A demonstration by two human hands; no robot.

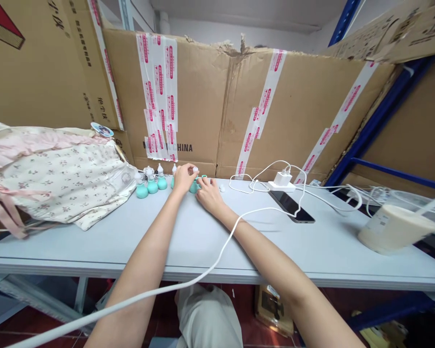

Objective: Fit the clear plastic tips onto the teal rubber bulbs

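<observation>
Small round teal bottles with white nozzle tops stand in a row at the back of the table, among them a teal bottle [142, 190] at the left end. My left hand [184, 178] pinches a small white top [195, 169] between thumb and fingers, just above another teal bottle [193, 187]. Around that bottle curl the fingers of my right hand [209, 196], which partly hide it. Another teal rim shows behind my right fingers. A loose white top [222, 188] lies to the right of my right hand.
A floral cloth bag [76, 169] lies at left. Cardboard [199, 96] walls the table's [188, 241] back. At right are a phone [293, 207], a charger block [282, 180] with white cables, and a drink cup [387, 229] with a straw. A white cable [217, 258] crosses in front of my arms.
</observation>
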